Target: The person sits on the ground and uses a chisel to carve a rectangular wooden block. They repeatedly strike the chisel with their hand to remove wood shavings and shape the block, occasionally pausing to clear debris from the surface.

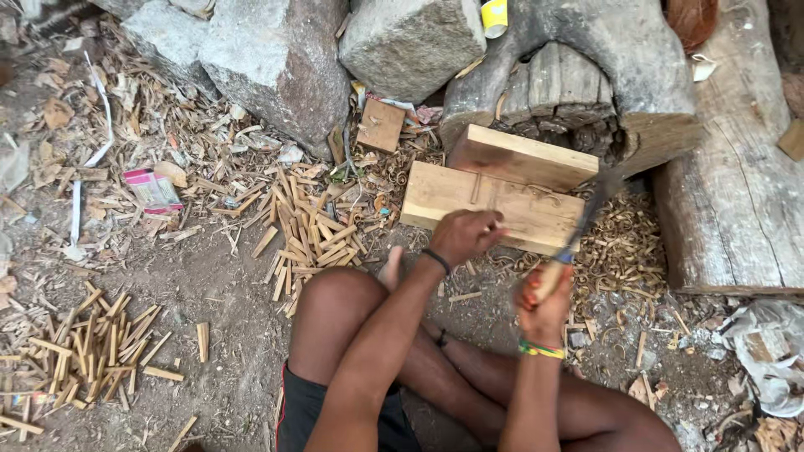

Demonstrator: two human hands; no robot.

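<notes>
**Count of things around the two hands**

Two pale wooden blocks lie stacked just beyond the left hand. One knife sits in the right hand. Two heaps of cut sticks: one left of the grip, another well apart. Three grey stones stand beyond. One small square board.

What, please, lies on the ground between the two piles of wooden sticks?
In the head view, mostly bare dirt with a few stray sticks separates the left pile from the middle pile.
</notes>
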